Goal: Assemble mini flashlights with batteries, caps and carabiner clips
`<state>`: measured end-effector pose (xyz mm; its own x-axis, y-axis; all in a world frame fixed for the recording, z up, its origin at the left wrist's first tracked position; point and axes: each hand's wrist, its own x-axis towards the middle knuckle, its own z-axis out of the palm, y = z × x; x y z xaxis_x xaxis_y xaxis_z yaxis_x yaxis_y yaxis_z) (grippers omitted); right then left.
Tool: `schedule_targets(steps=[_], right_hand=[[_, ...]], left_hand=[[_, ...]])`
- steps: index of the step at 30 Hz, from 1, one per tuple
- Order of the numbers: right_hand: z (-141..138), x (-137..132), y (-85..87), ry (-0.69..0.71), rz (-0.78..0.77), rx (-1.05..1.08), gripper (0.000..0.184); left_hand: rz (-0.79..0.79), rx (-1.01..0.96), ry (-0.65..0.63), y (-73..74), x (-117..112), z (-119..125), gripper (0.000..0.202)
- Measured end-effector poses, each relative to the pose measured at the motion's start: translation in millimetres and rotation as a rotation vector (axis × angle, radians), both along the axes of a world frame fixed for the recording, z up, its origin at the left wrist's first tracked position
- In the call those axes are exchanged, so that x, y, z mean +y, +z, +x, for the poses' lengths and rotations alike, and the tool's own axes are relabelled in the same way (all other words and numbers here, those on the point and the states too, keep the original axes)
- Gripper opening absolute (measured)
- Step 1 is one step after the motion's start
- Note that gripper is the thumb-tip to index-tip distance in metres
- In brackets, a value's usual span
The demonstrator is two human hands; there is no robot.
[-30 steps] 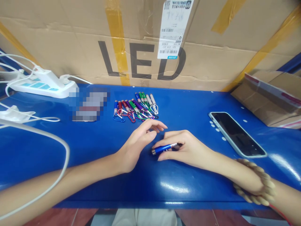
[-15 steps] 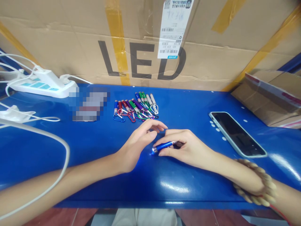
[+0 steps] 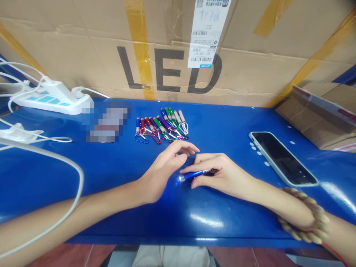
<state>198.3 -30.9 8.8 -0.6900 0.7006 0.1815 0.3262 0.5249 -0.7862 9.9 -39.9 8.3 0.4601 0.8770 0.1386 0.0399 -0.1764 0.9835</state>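
My right hand (image 3: 219,174) grips a small blue keychain flashlight (image 3: 191,174) low over the blue table (image 3: 178,207). Its tip points left and glows with a small blue-white light. My left hand (image 3: 164,168) rests on the table just left of the flashlight, fingers loosely stretched and holding nothing, with its fingertips near my right hand. Behind both hands lies a row of several more keychain flashlights (image 3: 161,126) in blue, red, green, purple and silver, each with a clip.
A phone (image 3: 282,157) lies face up at the right. A white power strip (image 3: 47,98) with cables sits at the back left. A big cardboard box marked LED (image 3: 167,55) walls off the back; a smaller box (image 3: 325,111) stands at the right.
The flashlight's tip has lit up; it was dark a second ago. Both hands have stayed almost where they were.
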Motion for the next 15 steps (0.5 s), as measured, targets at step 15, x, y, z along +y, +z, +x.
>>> schedule_targets(steps=[15], right_hand=[[0.2,0.1,0.1,-0.012,-0.043,-0.006,0.024]], left_hand=[[-0.004,0.025,-0.01,2.4,-0.5,0.3,0.028]])
